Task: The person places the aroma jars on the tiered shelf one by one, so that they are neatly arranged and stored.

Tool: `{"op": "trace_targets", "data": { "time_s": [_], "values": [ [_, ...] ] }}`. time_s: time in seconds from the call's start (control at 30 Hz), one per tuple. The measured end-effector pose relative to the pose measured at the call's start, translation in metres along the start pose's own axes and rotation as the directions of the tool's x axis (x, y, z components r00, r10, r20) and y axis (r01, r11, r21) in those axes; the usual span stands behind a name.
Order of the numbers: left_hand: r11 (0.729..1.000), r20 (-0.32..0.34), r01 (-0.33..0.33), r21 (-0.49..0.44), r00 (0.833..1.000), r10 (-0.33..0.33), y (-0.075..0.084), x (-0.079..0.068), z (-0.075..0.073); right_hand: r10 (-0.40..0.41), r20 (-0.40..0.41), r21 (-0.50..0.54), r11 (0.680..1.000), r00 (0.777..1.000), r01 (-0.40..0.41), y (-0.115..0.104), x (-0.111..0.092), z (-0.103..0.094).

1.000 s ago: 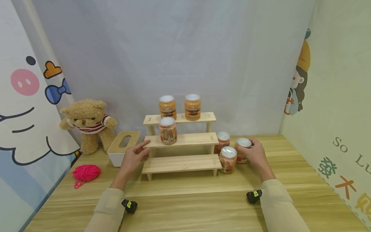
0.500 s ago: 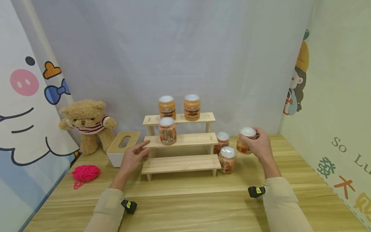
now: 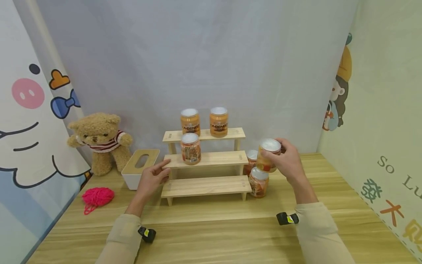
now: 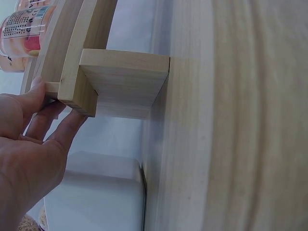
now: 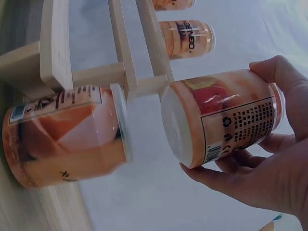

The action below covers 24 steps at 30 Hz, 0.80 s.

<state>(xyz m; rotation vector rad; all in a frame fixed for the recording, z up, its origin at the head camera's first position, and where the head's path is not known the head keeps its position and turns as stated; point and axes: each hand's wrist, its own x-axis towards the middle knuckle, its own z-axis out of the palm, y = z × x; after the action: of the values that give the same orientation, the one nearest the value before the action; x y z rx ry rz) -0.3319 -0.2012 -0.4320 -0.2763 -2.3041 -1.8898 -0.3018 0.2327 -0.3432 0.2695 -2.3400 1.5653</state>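
My right hand (image 3: 290, 161) grips a lidded jar (image 3: 265, 165) of orange fruit, raised off the table beside the stand. In the right wrist view the jar (image 5: 226, 113) sits between thumb and fingers, its printed label showing. Below it stands another fruit jar (image 3: 258, 185), and a further jar (image 3: 248, 169) is partly hidden behind the held one. My left hand (image 3: 152, 180) holds the left end of a three-tier wooden stand (image 3: 221, 158), its fingers at the middle board's end. Two jars (image 3: 219, 124) stand on the top tier, and one jar (image 3: 191, 151) on the middle tier.
A white tissue box (image 3: 132, 180) with a wooden lid stands left of the stand. Farther left are a teddy bear (image 3: 102, 141) and a pink yarn bundle (image 3: 97, 197). A grey curtain (image 3: 273, 73) hangs behind the table (image 3: 211, 238).
My right hand has lifted the jar from the table and moved it up, then left toward the stand. My left hand has stayed at the stand's left end.
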Motion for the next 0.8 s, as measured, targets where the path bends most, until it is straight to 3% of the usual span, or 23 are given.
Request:
{"op": "trace_targets", "data": {
  "time_s": [0.4,0.8],
  "values": [
    [1.0,0.003,0.0,0.009,1.0,0.0,-0.002,0.0,-0.001,-0.019,0.114,0.069,0.998,0.993,0.011,-0.011,-0.002,0.039],
    [1.0,0.004,0.006,0.011,1.0,-0.006,-0.002,0.001,-0.002,0.001,0.184,0.112,0.993,0.983,-0.022,-0.028,0.02,0.089]
  ]
}}
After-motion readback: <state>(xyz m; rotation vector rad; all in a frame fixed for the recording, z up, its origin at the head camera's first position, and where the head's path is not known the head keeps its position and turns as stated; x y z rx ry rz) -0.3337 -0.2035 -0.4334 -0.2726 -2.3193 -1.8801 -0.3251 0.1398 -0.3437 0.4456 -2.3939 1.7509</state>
